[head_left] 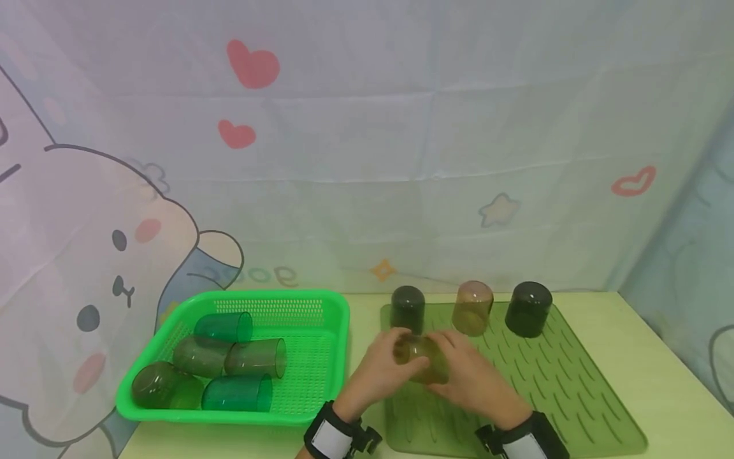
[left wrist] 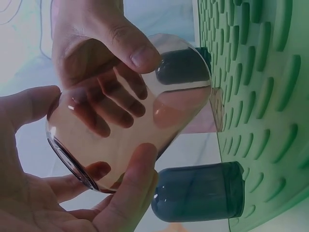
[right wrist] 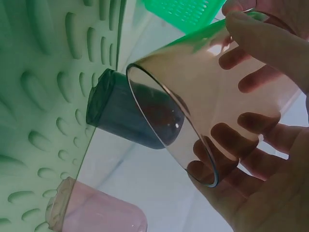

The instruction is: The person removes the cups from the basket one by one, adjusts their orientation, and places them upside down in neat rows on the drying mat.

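We grip amber cup (head_left: pixel 429 361), fingers of left hand (head_left: pixel 375 370) and right hand (head_left: pixel 473 376) curled round it, tilted above mat (head_left: pixel 516 401) near its left edge. Three upturned cups (head_left: pixel 529 310) along mat's far edge seem done; five cups (head_left: pixel 237 393) in basket (head_left: pixel 229 417) seem left.

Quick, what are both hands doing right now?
Left hand: holding the see-through brownish cup, fingers curled round one end.
Right hand: holding the same cup, fingers curled round its other side.
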